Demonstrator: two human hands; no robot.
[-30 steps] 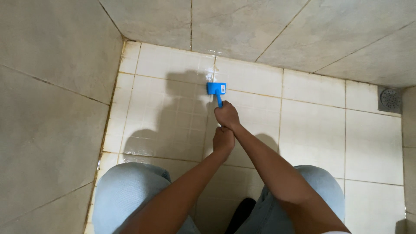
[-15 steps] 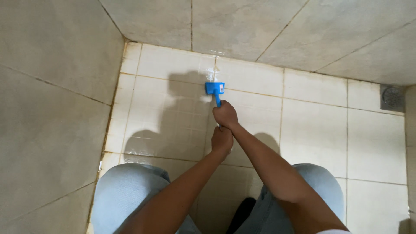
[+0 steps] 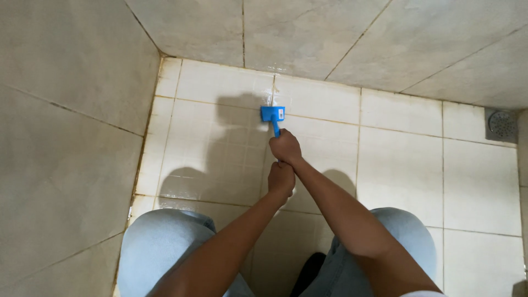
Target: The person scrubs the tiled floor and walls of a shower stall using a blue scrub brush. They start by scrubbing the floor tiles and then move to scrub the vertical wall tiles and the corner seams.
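A blue scrub brush (image 3: 273, 115) with a short blue handle rests its head on a grout line of the wet cream floor tiles (image 3: 214, 148). My right hand (image 3: 285, 147) is closed around the handle just below the head. My left hand (image 3: 281, 179) grips the lower end of the handle right behind the right hand, so most of the handle is hidden. Both forearms reach forward between my knees, which are in light blue jeans (image 3: 159, 245).
Grey tiled walls (image 3: 66, 137) meet the floor at the left and at the back, forming a corner at the upper left. A round metal floor drain (image 3: 501, 124) sits at the far right by the back wall.
The brush head and both hands have shifted very slightly along the grout line; the grip is the same.
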